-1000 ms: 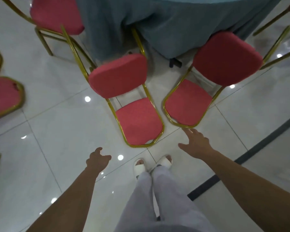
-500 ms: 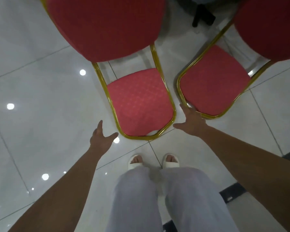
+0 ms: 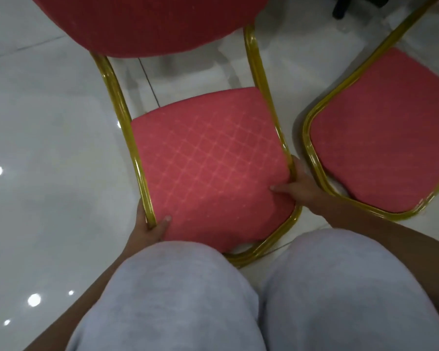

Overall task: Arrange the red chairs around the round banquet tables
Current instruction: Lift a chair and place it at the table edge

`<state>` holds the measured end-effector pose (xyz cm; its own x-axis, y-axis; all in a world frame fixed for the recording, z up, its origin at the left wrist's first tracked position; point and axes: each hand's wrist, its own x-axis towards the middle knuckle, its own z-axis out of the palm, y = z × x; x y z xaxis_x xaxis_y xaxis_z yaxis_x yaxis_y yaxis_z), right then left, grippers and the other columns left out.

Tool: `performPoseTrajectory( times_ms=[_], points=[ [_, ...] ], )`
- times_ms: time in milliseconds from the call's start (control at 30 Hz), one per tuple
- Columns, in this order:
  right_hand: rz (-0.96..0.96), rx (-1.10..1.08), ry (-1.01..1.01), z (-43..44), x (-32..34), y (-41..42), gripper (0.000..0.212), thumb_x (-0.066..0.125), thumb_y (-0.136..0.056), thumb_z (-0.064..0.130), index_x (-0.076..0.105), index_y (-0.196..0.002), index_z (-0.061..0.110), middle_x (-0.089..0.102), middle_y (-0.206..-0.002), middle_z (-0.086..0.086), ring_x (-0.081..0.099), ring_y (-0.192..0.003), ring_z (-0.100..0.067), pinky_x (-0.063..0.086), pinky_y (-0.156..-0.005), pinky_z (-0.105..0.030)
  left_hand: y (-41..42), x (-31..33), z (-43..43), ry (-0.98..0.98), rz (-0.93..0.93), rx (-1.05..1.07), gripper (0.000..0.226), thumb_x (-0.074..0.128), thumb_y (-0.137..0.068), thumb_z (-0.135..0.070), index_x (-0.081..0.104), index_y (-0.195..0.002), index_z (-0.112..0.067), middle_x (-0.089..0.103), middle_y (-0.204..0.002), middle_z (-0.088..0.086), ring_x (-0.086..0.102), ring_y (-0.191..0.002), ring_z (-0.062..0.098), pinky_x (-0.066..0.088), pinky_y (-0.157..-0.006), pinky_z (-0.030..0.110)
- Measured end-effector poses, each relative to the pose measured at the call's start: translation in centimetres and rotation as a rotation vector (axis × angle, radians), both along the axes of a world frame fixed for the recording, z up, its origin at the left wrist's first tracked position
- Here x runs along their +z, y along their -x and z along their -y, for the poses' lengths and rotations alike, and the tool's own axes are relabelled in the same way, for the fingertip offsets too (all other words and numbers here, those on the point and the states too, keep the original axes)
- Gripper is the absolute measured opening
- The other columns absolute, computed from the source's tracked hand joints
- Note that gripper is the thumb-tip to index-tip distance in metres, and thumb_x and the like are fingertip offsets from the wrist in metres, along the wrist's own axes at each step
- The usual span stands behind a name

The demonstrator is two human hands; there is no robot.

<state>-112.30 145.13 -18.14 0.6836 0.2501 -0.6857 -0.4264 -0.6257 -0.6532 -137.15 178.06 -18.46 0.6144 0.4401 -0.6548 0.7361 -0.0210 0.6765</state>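
The chair seat [image 3: 208,163] is red cloth with a faint criss-cross pattern. Its frame [image 3: 122,115] is shiny gold metal. The white floor tiles [image 3: 48,153] are smooth and glossy. The trousers [image 3: 178,300] look soft and matt.
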Motion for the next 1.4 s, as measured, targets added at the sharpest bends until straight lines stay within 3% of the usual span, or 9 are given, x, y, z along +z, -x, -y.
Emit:
performPoseTrajectory(
  times_ms=[67, 133, 200, 333, 533, 700, 867, 1000, 1400],
  points=[
    [-0.029, -0.011, -0.022, -0.3, 0.6, 0.0, 0.104, 0.089, -0.068, 0.008, 0.030, -0.149, 0.034, 0.064, -0.116, 0.019, 0.065, -0.103, 0.000, 0.054, -0.071, -0.014, 0.1, 0.4, 0.4, 0.022, 0.019, 0.006, 0.069, 0.070, -0.088, -0.041, 0.027, -0.138, -0.061, 0.058, -0.127, -0.023, 0.062, -0.110, -0.002, 0.053, -0.086, 0.031],
    [-0.105, 0.013, -0.011, -0.9, 3.1, 0.5, 0.106, 0.087, -0.069, 0.003, 0.027, -0.151, 0.032, 0.059, -0.121, 0.014, 0.060, -0.108, -0.006, 0.053, -0.081, -0.022, -0.1, 2.9, 0.5, 0.105, -0.041, 0.031, 0.067, 0.067, -0.093, -0.027, 0.027, -0.136, -0.059, 0.058, -0.124, -0.011, 0.066, -0.106, 0.023, 0.060, -0.075, 0.050],
    [-0.172, 0.002, 0.021, -1.6, 6.6, 1.6, 0.107, 0.086, -0.068, -0.001, 0.026, -0.151, 0.029, 0.056, -0.126, 0.006, 0.056, -0.116, -0.017, 0.051, -0.091, -0.034, 0.0, 6.7, 0.5, 0.140, -0.108, 0.073, 0.072, 0.065, -0.094, -0.022, 0.020, -0.145, -0.048, 0.056, -0.122, -0.005, 0.066, -0.101, 0.033, 0.061, -0.060, 0.048],
    [-0.203, 0.019, 0.002, -2.0, 16.1, 4.6, 0.094, 0.083, -0.075, 0.003, 0.032, -0.148, 0.029, 0.058, -0.129, 0.003, 0.059, -0.108, -0.011, 0.053, -0.086, -0.031, 1.6, 17.0, -0.2, 0.096, -0.094, 0.122, 0.071, 0.061, -0.096, -0.019, 0.018, -0.149, -0.041, 0.052, -0.126, -0.004, 0.060, -0.106, 0.029, 0.057, -0.062, 0.037],
    [-0.317, 0.013, 0.039, -1.9, 35.8, 6.8, 0.082, 0.080, -0.081, 0.009, 0.033, -0.144, 0.032, 0.060, -0.125, -0.001, 0.061, -0.106, -0.019, 0.056, -0.079, -0.038, 3.6, 36.5, -0.2, 0.075, -0.257, 0.168, 0.069, 0.064, -0.092, -0.041, 0.025, -0.149, -0.046, 0.056, -0.123, -0.002, 0.059, -0.108, 0.032, 0.053, -0.091, 0.057],
    [-0.363, 0.028, 0.070, -1.8, 51.9, 8.5, 0.068, 0.076, -0.085, 0.013, 0.041, -0.144, 0.016, 0.057, -0.135, -0.010, 0.056, -0.120, -0.031, 0.048, -0.101, -0.050, 4.7, 55.5, -0.2, 0.005, -0.233, 0.238, 0.066, 0.069, -0.089, -0.038, 0.036, -0.147, -0.035, 0.058, -0.131, 0.006, 0.061, -0.103, 0.025, 0.052, -0.084, 0.039],
    [-0.484, -0.066, 0.053, -3.5, 61.9, 11.1, 0.053, 0.074, -0.089, 0.027, 0.048, -0.135, 0.021, 0.060, -0.128, -0.005, 0.058, -0.109, -0.026, 0.049, -0.071, -0.035, 3.5, 69.7, -3.8, -0.001, -0.171, 0.272, 0.070, 0.071, -0.088, -0.040, 0.036, -0.147, -0.028, 0.058, -0.129, 0.008, 0.064, -0.102, 0.028, 0.057, -0.083, 0.042],
    [-0.616, -0.204, 0.067, -5.6, 65.0, 13.6, 0.036, 0.067, -0.094, 0.027, 0.052, -0.127, 0.025, 0.059, -0.123, -0.007, 0.056, -0.103, -0.027, 0.047, -0.072, -0.036, 1.7, 75.2, -6.2, 0.013, -0.177, 0.228, 0.063, 0.067, -0.092, -0.032, 0.031, -0.143, -0.028, 0.058, -0.115, 0.003, 0.066, -0.089, 0.026, 0.056, -0.059, 0.035],
    [-0.525, -0.447, 0.072, -7.5, 70.5, 16.4, 0.019, 0.070, -0.092, 0.029, 0.059, -0.108, 0.030, 0.061, -0.109, -0.007, 0.057, -0.093, -0.027, 0.047, -0.071, -0.036, 1.7, 79.6, -9.1, 0.057, -0.250, 0.123, 0.050, 0.058, -0.097, -0.036, 0.031, -0.138, -0.026, 0.058, -0.104, 0.002, 0.060, -0.086, 0.023, 0.047, -0.054, 0.031]
  ],
)
